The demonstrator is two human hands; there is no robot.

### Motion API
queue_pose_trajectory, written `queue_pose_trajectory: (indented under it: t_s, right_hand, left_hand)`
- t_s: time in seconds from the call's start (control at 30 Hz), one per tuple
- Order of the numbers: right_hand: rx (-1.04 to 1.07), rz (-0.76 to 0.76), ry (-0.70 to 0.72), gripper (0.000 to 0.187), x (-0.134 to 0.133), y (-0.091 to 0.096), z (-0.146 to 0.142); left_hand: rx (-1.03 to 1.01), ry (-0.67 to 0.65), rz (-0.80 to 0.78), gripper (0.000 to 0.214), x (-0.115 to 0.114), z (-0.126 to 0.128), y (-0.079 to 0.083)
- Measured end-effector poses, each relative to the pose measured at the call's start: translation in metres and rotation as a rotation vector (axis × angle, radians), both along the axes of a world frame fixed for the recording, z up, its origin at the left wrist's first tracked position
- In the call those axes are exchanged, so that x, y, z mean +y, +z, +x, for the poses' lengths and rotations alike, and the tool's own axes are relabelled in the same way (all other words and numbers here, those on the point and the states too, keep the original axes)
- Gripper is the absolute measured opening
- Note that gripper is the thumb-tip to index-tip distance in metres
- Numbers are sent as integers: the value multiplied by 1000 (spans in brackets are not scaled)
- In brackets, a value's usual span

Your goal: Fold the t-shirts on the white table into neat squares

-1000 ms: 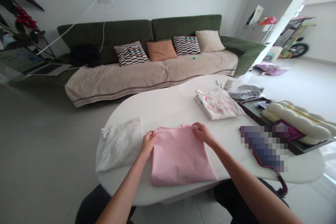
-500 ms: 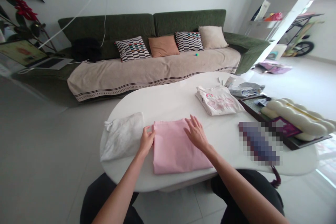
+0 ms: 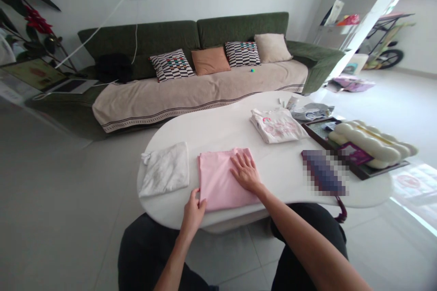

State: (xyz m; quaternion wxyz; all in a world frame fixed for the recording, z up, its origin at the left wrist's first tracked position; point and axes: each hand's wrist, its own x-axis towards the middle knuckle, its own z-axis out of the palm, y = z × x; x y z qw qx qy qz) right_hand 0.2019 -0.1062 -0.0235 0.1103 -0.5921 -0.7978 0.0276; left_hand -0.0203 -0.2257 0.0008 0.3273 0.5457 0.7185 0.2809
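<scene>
A folded pink cloth [image 3: 218, 182], likely a garment, lies flat on the white table. My left hand [image 3: 194, 211] is at its near left corner, thumb over the edge and forefinger curled against the side, pinching the border. Flat on the cloth's upper right part rests my right hand [image 3: 246, 173], its fingers spread and pressing down. To the left is a folded light grey cloth [image 3: 167, 168], untouched. Farther back on the right lies a folded white shirt [image 3: 278, 126] with a pink print.
The white table [image 3: 211, 127] has a rounded edge. On its right stand a dark tray [image 3: 368, 173] with a cream puffy object [image 3: 372, 142], a blurred-out dark item [image 3: 322, 173] and a crumpled silvery bag [image 3: 314, 111]. Behind is a green sofa [image 3: 239, 27] with cushions.
My left hand has moved down the pink cloth's left edge to its near corner. My right hand has come left and now lies flatter on the cloth. The view has shifted slightly.
</scene>
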Motion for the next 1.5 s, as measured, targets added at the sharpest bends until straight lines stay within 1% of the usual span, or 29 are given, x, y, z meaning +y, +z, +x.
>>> queue_pose_trajectory:
  t_s: [0.07,0.1,0.17,0.2,0.27,0.33,0.37,0.4,0.47,0.57,0.63,0.67,0.7,0.73,0.77,0.8,0.83,0.9,0.97,1.03,1.1,1.2,1.3,1.37,1.5]
  right_hand:
    - [1,3,2,54,-1,1,0]
    - [1,2,5,54,-1,1,0]
    - [0,0,10,54,-2,1,0]
    - [-1,-1,11,54,-2,1,1]
    - [-1,0,10,54,-2,2,2]
    - [1,5,7,54,-3,2,2]
    - [1,7,6,54,-3,2,2]
    - [2,9,7,54,-3,3,1]
    - [10,2,12,54,-2,4,0]
    - [112,-27,39,56,-1,10,3]
    - [290,-2,29,58,-3,14,13]
    - [403,29,-20,59,-6,16,22]
    - [516,52,-107,59,-10,18,32]
    - [617,36,-215,59,-15,18,42]
    - [696,-22,-319,58,-22,19,53]
    - [751,-110,-400,56,-29,19,63]
    - [785,-214,-439,52,-36,18,71]
    - [815,-388,-416,40,-49,17,80]
    - [832,-462,-371,30,-57,17,81]
    - [858,-525,-350,27,-59,19,78]
    - [891,-582,-322,26,-58,24,74]
    - [947,-629,-248,29,-56,38,70]
    - [1083,-673,-135,28,-57,52,67]
    - [1155,-723,-82,28,-59,57,65]
    - [1123,-776,-112,29,-62,59,65]
  left_hand:
    - [128,6,40,42,5,2,5]
    - [200,3,90,44,10,4,9]
    - [350,-40,238,46,25,11,21]
    - [414,-89,319,46,36,16,26]
    - [514,-246,434,43,61,28,33]
    - [585,-385,451,42,85,39,32]
    - [615,-417,431,42,94,43,28]
    - [639,-416,406,44,102,46,23]
    - [670,-353,373,49,110,48,10]
    - [688,-286,374,55,111,45,-4]
    - [690,-291,368,57,110,43,-7]
    - [690,-293,362,57,110,43,-8]
    - [691,-294,357,58,110,42,-8]
    - [691,-293,354,59,110,43,-8]
    - [691,-290,352,59,111,43,-8]
    - [691,-288,351,60,111,44,-7]
    - [690,-285,351,60,111,44,-7]
    - [690,-277,349,59,111,45,-7]
    - [691,-269,347,59,110,46,-7]
    - [684,-264,351,57,109,46,-7]
    - [668,-259,362,56,109,45,-7]
    - [637,-254,388,55,109,44,-8]
    - [613,-250,396,55,109,43,-9]
    - [601,-248,398,55,109,42,-9]
    - [613,-238,391,55,109,42,-8]
